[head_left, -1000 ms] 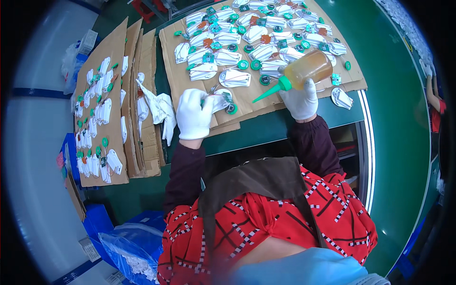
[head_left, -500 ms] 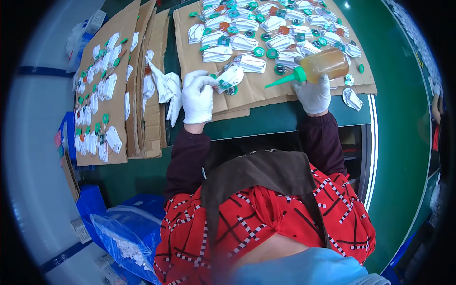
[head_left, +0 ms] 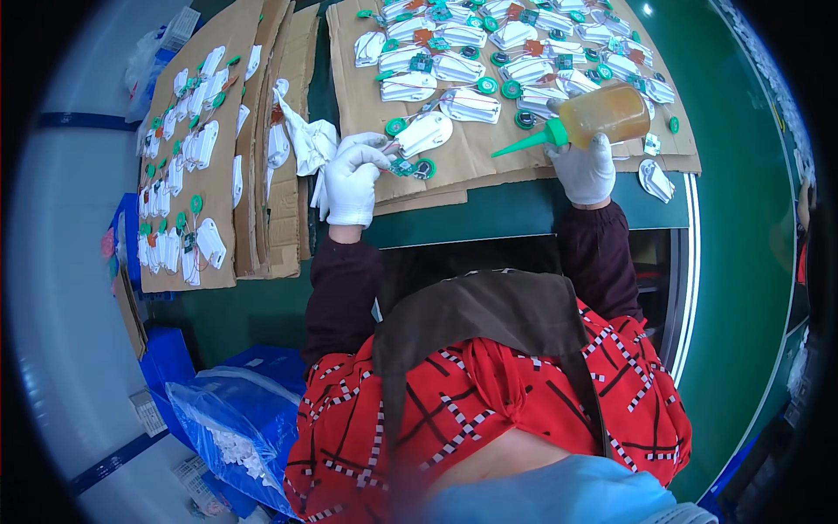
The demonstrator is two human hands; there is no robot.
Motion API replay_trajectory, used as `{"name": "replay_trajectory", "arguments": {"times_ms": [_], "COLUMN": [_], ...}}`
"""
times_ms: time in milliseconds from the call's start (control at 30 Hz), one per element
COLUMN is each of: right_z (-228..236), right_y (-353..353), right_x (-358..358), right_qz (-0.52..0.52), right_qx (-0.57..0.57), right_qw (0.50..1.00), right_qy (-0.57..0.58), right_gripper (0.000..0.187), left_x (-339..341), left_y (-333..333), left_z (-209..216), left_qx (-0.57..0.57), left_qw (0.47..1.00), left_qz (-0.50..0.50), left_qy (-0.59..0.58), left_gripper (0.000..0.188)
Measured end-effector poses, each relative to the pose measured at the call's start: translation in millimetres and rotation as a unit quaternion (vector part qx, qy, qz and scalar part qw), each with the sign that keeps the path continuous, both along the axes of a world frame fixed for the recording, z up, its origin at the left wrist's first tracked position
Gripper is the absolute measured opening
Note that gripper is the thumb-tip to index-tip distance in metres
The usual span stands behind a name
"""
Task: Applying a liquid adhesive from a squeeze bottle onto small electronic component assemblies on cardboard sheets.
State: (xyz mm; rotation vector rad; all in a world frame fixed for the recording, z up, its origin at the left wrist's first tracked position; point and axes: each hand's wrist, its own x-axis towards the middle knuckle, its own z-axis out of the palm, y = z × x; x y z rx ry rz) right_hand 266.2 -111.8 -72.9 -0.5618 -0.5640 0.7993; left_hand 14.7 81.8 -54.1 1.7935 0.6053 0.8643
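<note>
My left hand (head_left: pixel 352 185), in a white glove, is closed at the near edge of the cardboard, its fingertips pinching the edge of a small green circuit board (head_left: pixel 401 167). Thin wires run from the board, partly hidden by the fingers. A round black-and-green part (head_left: pixel 424 168) lies against the board's right side. Just above sits a white plastic casing (head_left: pixel 425 133), with a green disc (head_left: pixel 395 127) at its left. My gloved right hand (head_left: pixel 587 172) is wrapped round a squeeze bottle (head_left: pixel 608 115) of amber liquid, tilted so its green nozzle (head_left: pixel 532 141) points left and slightly down.
Rows of white casings wired to boards and discs cover the cardboard sheet (head_left: pixel 358 98). More stacked cardboard (head_left: pixel 291 210) with such pieces stands left, beside a crumpled white cloth (head_left: pixel 310 144). A loose casing (head_left: pixel 655 181) lies right. A blue bin (head_left: pixel 262 375) is lower left.
The circuit board has come off the top of the white casing and now lies below it. My left hand has shifted slightly left and down. The bottle stays in my right hand, similarly tilted.
</note>
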Motion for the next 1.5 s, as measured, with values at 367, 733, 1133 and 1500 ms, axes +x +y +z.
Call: {"name": "replay_trajectory", "arguments": {"times_ms": [367, 733, 1133, 1500], "right_z": [53.0, 57.7, 51.5, 51.4], "right_y": [27.2, 97.5, 99.5, 97.6], "right_x": [-18.0, -44.1, -48.7, -49.1], "right_qz": [-0.005, -0.029, -0.1, -0.069], "right_qx": [-0.074, -0.156, -0.151, -0.211], "right_qw": [0.98, 0.932, 0.937, 0.93], "right_qy": [-0.187, -0.326, -0.298, -0.294], "right_gripper": [0.075, 0.042, 0.037, 0.039], "left_x": [15.2, 17.1, 18.2, 16.2], "left_y": [-23.5, -13.5, -8.7, -10.7], "left_z": [3.3, -10.8, -19.9, -13.9], "left_qx": [0.176, 0.372, 0.332, 0.312], "left_qw": [0.97, 0.904, 0.919, 0.926], "left_qz": [0.133, 0.194, 0.205, 0.195], "left_qy": [0.098, 0.079, 0.061, 0.079], "left_gripper": [0.016, 0.01, 0.013, 0.009]}}
